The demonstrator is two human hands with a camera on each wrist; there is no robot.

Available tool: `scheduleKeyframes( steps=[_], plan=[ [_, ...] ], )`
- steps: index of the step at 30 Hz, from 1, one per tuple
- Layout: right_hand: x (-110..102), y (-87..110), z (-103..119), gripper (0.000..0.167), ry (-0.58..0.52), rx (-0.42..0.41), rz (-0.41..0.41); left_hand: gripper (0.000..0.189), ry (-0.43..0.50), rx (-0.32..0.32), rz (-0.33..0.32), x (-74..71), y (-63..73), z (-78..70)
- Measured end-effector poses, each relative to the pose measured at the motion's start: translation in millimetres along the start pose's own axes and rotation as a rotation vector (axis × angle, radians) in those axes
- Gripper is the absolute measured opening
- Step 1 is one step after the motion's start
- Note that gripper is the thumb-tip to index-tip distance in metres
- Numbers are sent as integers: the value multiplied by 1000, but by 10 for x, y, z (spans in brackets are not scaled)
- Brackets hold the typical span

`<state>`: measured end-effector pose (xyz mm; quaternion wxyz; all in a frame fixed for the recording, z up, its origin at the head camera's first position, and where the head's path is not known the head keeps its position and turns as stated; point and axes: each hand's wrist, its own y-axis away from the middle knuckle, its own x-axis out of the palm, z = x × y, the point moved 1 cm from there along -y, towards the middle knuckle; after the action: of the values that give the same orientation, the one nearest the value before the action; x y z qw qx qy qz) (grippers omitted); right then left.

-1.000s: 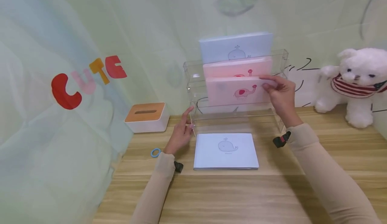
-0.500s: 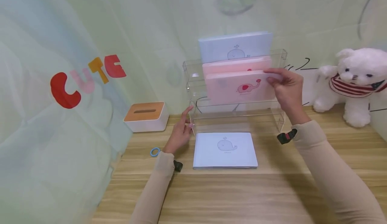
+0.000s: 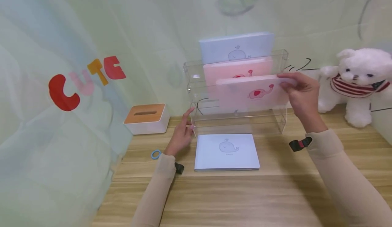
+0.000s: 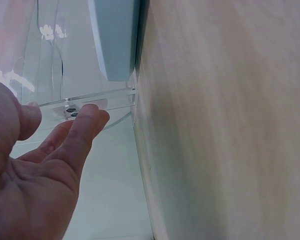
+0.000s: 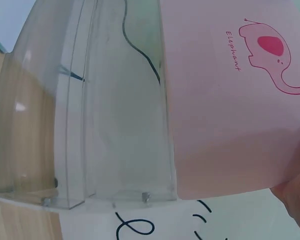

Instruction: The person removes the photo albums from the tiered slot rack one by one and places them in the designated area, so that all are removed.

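My right hand pinches the top right corner of a pink booklet with a red elephant drawing, held upright before the upper part of a clear acrylic tiered rack. "Elephant" is printed on the booklet in the right wrist view, where its lower edge lies along a rack tier. Another pink elephant booklet stands in a tier behind, and a pale blue whale booklet in the rearmost one. My left hand rests its nearly straight fingers against the rack's left side.
A second whale booklet lies flat on the wooden table before the rack. Left stand a tissue box with a wooden lid and a blue ring. A white teddy bear sits at the right, near the curtain.
My right hand has drawn the front pink booklet to the right, uncovering more of the pink one behind it. The left hand stays at the rack's side.
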<state>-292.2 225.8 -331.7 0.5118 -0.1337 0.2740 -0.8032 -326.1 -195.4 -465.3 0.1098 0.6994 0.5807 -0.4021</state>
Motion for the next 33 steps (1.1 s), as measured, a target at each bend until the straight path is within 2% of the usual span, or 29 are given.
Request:
scheduleKeyframes(
  steps=[12,19,29,33],
  plan=[
    [-251,259,-169,26,39,130,-12,77,-9,12,-10,18,-8,-10],
    [-339,323,-219,28,-30,181,-61,77,-15,4,-9,3,-6,-6],
    [-522,440,-323,27,74,247,-87,77,14,-14,3,-8,-6,-21],
    [-582,454,-347,27,-12,273,-112,78,24,-16,11,-4,-6,-8]
  ],
)
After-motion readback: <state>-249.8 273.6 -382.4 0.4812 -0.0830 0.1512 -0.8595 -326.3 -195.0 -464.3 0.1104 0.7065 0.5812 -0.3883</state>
